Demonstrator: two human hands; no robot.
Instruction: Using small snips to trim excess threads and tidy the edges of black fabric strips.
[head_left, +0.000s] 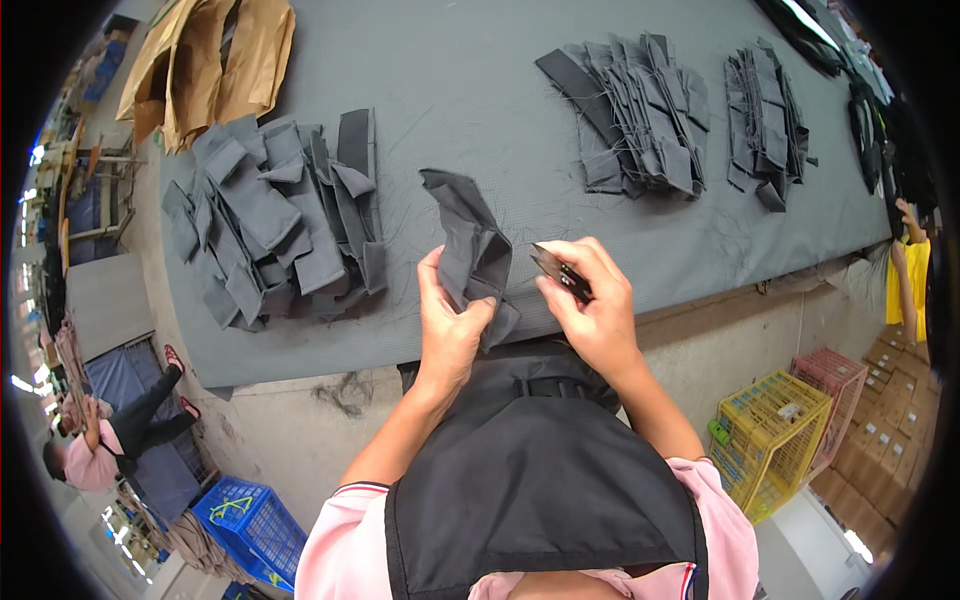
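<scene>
My left hand (450, 325) is closed around a folded dark grey fabric piece (466, 240), its upper end sticking up over the table edge. In my right hand (595, 305) is a small pair of black thread snips (562, 273), the pointed tips aimed at the cloth but apart from it. To the left lies a loose heap of similar grey fabric pieces (270, 215). Toward the back right is a stack of pieces with frayed edges (645, 120), and a smaller stack (765, 120) sits right of that. Loose threads are scattered on the table between them.
The table (440, 90) is covered in grey cloth. Brown paper (215, 70) stands at its far left. On the floor are a blue crate (250, 525), a yellow crate (770, 440) and a red crate (832, 395). One person (110, 440) sits at left; another in yellow (908, 275) is at right.
</scene>
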